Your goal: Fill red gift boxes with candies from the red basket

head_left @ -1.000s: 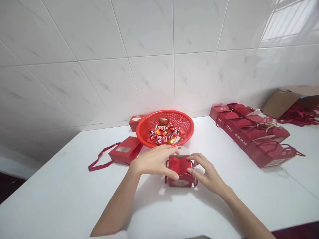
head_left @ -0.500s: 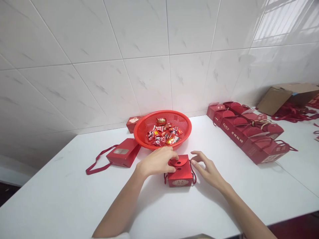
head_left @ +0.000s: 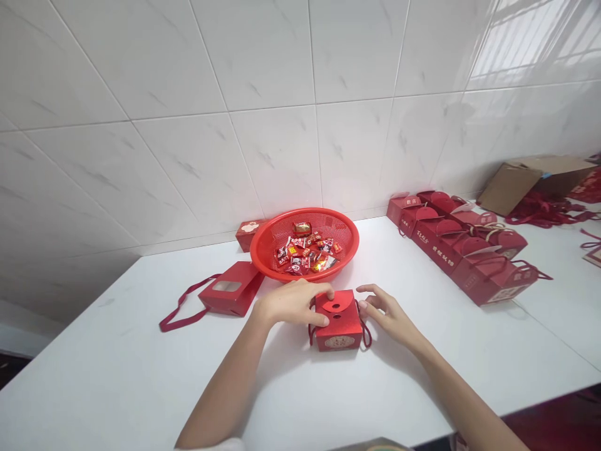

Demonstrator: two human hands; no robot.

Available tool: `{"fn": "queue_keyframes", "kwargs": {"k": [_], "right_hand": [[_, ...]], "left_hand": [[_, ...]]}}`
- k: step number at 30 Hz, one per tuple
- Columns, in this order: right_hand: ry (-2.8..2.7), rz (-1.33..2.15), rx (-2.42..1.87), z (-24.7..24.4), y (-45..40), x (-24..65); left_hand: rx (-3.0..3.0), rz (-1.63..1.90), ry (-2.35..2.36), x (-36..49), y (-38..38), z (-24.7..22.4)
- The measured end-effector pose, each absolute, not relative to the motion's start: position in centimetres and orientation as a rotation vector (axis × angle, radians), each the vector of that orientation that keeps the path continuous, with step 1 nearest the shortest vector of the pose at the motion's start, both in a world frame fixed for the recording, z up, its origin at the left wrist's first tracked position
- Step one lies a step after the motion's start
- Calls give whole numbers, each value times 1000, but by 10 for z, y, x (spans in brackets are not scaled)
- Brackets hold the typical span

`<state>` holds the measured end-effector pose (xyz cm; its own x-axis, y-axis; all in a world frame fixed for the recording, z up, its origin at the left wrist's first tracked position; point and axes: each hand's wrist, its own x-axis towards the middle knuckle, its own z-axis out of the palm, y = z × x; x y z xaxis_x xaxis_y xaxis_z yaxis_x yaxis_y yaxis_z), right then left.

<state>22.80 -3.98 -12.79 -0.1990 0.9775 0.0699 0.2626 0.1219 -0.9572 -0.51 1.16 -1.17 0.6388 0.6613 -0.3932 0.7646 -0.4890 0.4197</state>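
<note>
A small red candy box [head_left: 339,335] with a rounded top flap [head_left: 336,304] and two holes stands upright on the white table. Dark red cords [head_left: 365,334] hang at its left and right sides. My left hand [head_left: 293,303] is at the box's left side, its thumb and fingers pressing on the top around the flap. Beside the right cord, my right hand [head_left: 384,314] has its fingers apart and slightly bent, with the thumb and fingertips close to the box's side; whether they touch the cord I cannot tell.
Behind the box stands a red plastic basket [head_left: 353,241] with several wrapped candies [head_left: 307,250]. Left lies a red box with a ribbon handle [head_left: 230,294]; another red box [head_left: 247,235] is partly behind the basket. Several closed red boxes [head_left: 451,244] and a cardboard box [head_left: 509,186] stand right.
The view has shifted slightly. My left fingers have moved a little over the flap, and the box keeps its place between my hands.
</note>
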Motion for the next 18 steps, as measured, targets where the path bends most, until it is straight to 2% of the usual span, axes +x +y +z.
{"fn": "queue_keyframes", "kwargs": {"k": [10,18], "right_hand": [[-1603,1222,-1242,-128,-37,228],[-1392,1605,-1089,-119,-40,230]], "left_hand": [[2172,-251,1062,-7,22,-17],[2133,-194,1065,-7,19,-17]]}}
